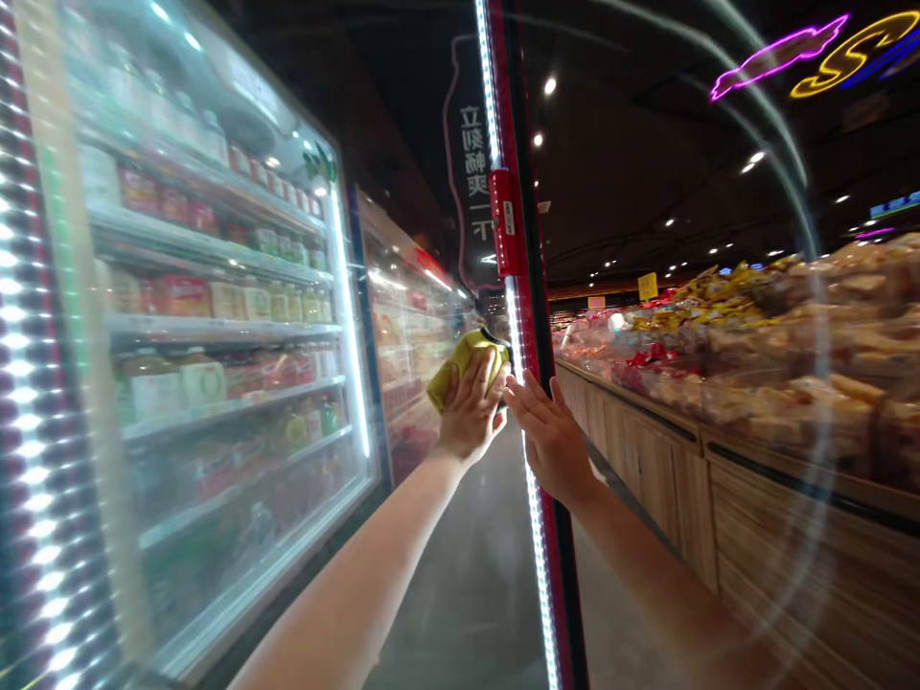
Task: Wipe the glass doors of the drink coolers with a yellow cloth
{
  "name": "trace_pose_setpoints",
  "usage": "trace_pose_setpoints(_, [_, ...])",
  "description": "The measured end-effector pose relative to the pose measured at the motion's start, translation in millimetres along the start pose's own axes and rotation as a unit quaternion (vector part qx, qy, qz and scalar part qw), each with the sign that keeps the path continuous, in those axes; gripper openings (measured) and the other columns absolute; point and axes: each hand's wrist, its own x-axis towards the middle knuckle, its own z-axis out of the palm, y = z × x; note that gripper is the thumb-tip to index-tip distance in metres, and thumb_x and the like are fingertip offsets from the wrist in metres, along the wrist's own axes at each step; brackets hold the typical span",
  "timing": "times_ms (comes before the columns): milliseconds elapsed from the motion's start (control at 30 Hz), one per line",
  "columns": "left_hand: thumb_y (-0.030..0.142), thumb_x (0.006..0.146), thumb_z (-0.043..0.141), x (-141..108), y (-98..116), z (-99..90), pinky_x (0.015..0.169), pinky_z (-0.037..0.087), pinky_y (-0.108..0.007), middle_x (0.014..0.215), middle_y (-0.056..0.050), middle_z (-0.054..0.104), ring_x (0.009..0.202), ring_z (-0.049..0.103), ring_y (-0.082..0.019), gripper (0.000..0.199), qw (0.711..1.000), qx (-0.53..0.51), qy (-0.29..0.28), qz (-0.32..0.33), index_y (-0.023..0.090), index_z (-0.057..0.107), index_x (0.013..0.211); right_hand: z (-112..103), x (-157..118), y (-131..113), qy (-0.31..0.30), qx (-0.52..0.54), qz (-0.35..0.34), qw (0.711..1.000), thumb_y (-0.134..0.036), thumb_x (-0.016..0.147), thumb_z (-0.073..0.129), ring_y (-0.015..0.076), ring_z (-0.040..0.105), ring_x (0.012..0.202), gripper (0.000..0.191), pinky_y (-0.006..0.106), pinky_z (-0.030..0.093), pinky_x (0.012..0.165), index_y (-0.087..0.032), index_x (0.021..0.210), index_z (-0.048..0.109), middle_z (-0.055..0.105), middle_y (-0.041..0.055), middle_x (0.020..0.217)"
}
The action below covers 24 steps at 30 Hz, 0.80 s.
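A yellow-green cloth [439,389] lies bunched against the glass door [460,575] of a lit refrigerated cabinet. My left hand [469,407] presses on the cloth, its fingers laid over it and holding it to the pane. Close by on the right, my right hand [559,446] is at the door's red and black frame [530,316], fingers stretched out and nothing visible in them. Its fingertips reach over the bright light strip [536,537] along the frame; whether the palm touches the frame is hard to tell.
On the left, cabinet shelves [230,326] carry bottles and cartons behind glass. A red handle piece [506,225] sits on the door frame. To the right runs a wooden display counter [639,470] heaped with packaged goods [725,355]. Neon signs [783,57] hang above.
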Motion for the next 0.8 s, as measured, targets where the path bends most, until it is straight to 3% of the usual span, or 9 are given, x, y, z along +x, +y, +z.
trace_pose_setpoints(167, [0.017,0.083,0.067,-9,-8,1.1,0.129,0.019,-0.054,0.167,-0.014,0.028,0.157,0.020,-0.028,0.075,0.998,-0.018,-0.001,0.057,0.016,0.041,0.153,20,16,-4,-0.014,-0.034,0.042,0.998,-0.001,0.091,0.038,0.0236,0.041,0.148,0.061,0.058,0.021,0.127,-0.022,0.146,0.055,0.056,0.0065,0.150])
trace_pose_setpoints(367, [0.014,0.080,0.067,-13,-22,-3.3,0.129,0.019,-0.053,0.166,-0.016,0.028,0.157,0.017,-0.028,0.088,0.995,-0.029,-0.001,0.093,0.012,0.028,0.158,34,23,-8,-0.044,-0.050,0.075,0.995,0.002,0.089,0.040,0.0255,0.045,0.146,0.060,0.060,0.022,0.127,-0.022,0.141,0.061,0.058,0.0081,0.147])
trace_pose_setpoints(433, [0.015,0.080,0.068,-31,-34,-5.8,0.129,0.019,-0.052,0.166,-0.017,0.028,0.157,0.018,-0.028,0.088,0.994,-0.012,-0.014,0.112,0.012,0.027,0.159,39,18,-17,-0.053,-0.049,0.065,0.995,0.002,0.089,0.041,0.0255,0.044,0.146,0.061,0.059,0.026,0.126,-0.023,0.141,0.060,0.058,0.0072,0.147])
trace_pose_setpoints(600, [0.019,0.082,0.068,-104,-61,-8.3,0.129,0.017,-0.051,0.166,-0.018,0.028,0.156,0.019,-0.029,0.090,0.991,0.027,-0.045,0.124,0.014,0.024,0.160,60,-16,-59,-0.099,-0.038,0.007,0.994,0.001,0.091,0.042,0.0262,0.041,0.148,0.061,0.059,0.025,0.127,-0.022,0.146,0.055,0.055,0.0073,0.150])
trace_pose_setpoints(667, [0.020,0.083,0.068,-115,-64,-6.5,0.129,0.018,-0.050,0.166,-0.016,0.028,0.156,0.019,-0.028,0.090,0.991,0.022,-0.048,0.119,0.016,0.023,0.161,66,-25,-70,-0.114,-0.040,0.008,0.993,0.002,0.089,0.043,0.0268,0.039,0.149,0.062,0.057,0.028,0.126,-0.018,0.147,0.053,0.053,0.0098,0.153])
trace_pose_setpoints(733, [0.019,0.082,0.069,-100,-63,-5.2,0.129,0.017,-0.049,0.166,-0.015,0.030,0.157,0.019,-0.027,0.089,0.989,0.003,-0.048,0.138,0.017,0.025,0.160,66,-23,-70,-0.106,-0.048,0.036,0.993,0.003,0.087,0.043,0.0278,0.038,0.149,0.064,0.057,0.032,0.125,-0.014,0.148,0.052,0.051,0.0141,0.154])
trace_pose_setpoints(800, [0.019,0.081,0.071,-61,-65,-7.2,0.129,0.016,-0.050,0.165,-0.014,0.033,0.157,0.020,-0.026,0.087,0.983,-0.021,-0.048,0.178,0.017,0.031,0.158,62,-6,-60,-0.076,-0.054,0.075,0.993,0.005,0.086,0.042,0.0288,0.038,0.149,0.066,0.057,0.035,0.123,-0.014,0.149,0.051,0.050,0.0161,0.154])
